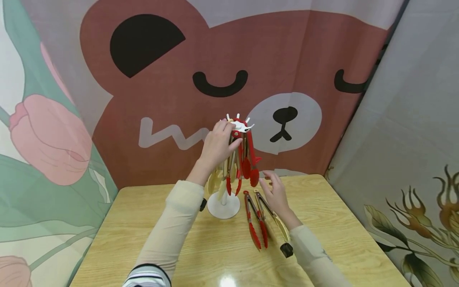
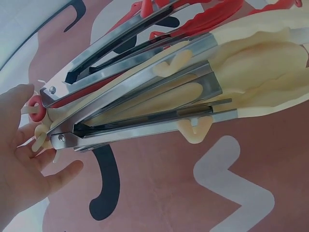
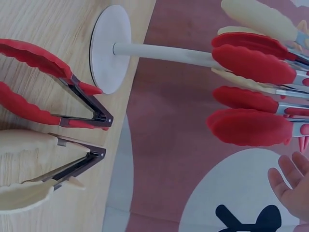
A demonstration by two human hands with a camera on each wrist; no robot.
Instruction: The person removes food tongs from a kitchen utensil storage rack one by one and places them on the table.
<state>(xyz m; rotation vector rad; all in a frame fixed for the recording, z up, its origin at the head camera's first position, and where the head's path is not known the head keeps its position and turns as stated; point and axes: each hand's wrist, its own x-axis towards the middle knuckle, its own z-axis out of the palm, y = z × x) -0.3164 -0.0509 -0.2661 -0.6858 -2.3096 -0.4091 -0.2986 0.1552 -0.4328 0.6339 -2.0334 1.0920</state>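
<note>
A white stand (image 1: 224, 206) with a round base and hooks on top holds several hanging tongs. My left hand (image 1: 216, 145) is at the hooks, its fingertips right by the hanging rings and its thumb held out. In the left wrist view, cream-tipped tongs (image 2: 140, 137) and red-tipped tongs (image 2: 116, 50) hang close to these fingers. My right hand (image 1: 276, 195) hovers right of the stand with fingers loosely bent and nothing in them, near the hanging red tongs (image 1: 254, 177). In the right wrist view its fingers (image 3: 289, 171) show beside the red tips.
Spread red tongs (image 3: 34, 58) and spread cream tongs (image 3: 29, 198) lie side by side on the wooden table (image 1: 143, 231), right of the stand's base. A bear-print curtain (image 1: 161, 107) hangs behind the table; a floral curtain (image 1: 405, 159) is at the right.
</note>
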